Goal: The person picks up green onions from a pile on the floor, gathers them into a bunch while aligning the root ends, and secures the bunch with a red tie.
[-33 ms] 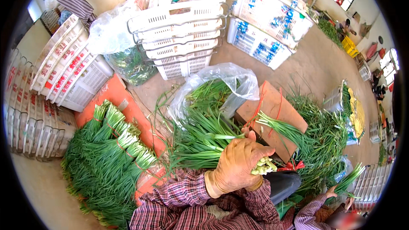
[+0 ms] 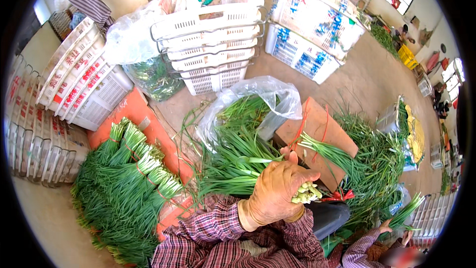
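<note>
My left hand [image 2: 272,188], in a tan glove, is closed around a bunch of garlic chives [image 2: 308,193]. The pale stem ends stick out to the right of the fist, and the green leaves [image 2: 233,168] spread away to the left. Behind and below it, my right hand [image 2: 296,216] shows only a strip of glove by the cuff; its fingers are mostly hidden. Bare-looking fingertips [image 2: 292,157] rise above the left hand; whose they are is unclear. Just beyond, a smaller bunch of chives [image 2: 322,148] lies across a brown block [image 2: 317,119] with red ties.
Tied chive bundles [image 2: 124,183] are heaped at left on an orange board [image 2: 173,151]. Ahead sits an open plastic bag [image 2: 290,99] of greens. Loose chives [image 2: 372,168] pile up at right. White crates [image 2: 213,44] stand stacked behind. A co-worker's hand [image 2: 386,226] holds chives at lower right.
</note>
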`<state>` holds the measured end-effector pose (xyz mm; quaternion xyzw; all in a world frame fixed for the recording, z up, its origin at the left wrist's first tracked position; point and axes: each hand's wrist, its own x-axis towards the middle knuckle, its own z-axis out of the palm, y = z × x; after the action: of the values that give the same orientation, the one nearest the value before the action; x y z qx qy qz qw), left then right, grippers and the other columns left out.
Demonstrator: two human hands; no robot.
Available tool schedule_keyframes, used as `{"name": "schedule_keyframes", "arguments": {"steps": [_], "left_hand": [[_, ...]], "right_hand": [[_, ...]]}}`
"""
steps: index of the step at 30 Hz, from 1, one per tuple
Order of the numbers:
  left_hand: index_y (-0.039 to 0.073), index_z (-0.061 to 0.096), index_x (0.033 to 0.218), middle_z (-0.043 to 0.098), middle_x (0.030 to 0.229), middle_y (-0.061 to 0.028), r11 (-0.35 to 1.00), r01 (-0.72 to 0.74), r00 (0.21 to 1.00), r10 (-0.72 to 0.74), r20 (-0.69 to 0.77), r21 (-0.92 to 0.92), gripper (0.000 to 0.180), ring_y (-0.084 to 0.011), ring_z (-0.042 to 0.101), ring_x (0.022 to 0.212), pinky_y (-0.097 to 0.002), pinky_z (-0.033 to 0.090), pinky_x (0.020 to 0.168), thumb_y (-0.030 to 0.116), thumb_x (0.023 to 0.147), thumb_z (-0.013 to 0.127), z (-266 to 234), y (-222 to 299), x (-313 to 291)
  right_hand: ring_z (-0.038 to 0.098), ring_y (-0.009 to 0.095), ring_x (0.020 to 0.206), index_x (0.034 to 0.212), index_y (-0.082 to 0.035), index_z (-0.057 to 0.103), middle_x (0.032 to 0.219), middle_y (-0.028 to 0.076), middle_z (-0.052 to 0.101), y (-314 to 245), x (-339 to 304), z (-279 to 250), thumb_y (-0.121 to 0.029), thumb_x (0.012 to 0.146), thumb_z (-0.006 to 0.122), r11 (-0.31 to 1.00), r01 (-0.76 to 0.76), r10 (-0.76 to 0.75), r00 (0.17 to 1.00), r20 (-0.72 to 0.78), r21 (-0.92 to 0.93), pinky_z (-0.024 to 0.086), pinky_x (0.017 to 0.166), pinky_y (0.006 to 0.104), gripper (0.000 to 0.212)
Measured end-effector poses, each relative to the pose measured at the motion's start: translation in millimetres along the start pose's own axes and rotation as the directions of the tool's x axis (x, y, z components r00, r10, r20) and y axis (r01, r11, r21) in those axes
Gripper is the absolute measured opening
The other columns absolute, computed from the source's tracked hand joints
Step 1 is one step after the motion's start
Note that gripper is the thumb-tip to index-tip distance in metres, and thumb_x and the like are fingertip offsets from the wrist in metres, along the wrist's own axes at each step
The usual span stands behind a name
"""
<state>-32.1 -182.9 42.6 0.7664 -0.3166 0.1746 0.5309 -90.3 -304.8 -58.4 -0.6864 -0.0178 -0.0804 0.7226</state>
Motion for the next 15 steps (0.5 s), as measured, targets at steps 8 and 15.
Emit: {"name": "schedule_keyframes", "arguments": {"steps": [8, 15], "left_hand": [[0.012, 0.053, 0.141, 0.06, 0.132, -0.0104, 0.973, 0.145, 0.963, -0.096, 0.253, -0.182, 0.074, -0.028, 0.056, 0.124, -0.0401, 0.043, 0.106, 0.011, 0.073, 0.084, -25, 7, 41], [0.003, 0.032, 0.155, 0.04, 0.155, -0.0175, 0.48, 0.381, 0.924, -0.186, 0.333, -0.79, 0.077, -0.031, 0.041, 0.143, -0.0439, 0.032, 0.119, 0.018, 0.092, 0.074, -54, -40, 54]], "right_hand": [[0.063, 0.022, 0.114, 0.144, -0.002, 0.049, 0.123, 0.011, 0.064, 1, 46, 34, -0.012, 0.081, 0.083, 0.922, 0.076, 0.003, 0.979, -0.205, 0.38, 0.052, 0.097, 0.0355, 0.072], [0.063, 0.023, 0.113, 0.146, 0.0, 0.045, 0.119, 0.011, 0.065, -2, 58, 26, -0.017, 0.077, 0.087, 0.855, 0.133, -0.03, 0.978, -0.208, 0.501, 0.053, 0.095, 0.0354, 0.082]]}}
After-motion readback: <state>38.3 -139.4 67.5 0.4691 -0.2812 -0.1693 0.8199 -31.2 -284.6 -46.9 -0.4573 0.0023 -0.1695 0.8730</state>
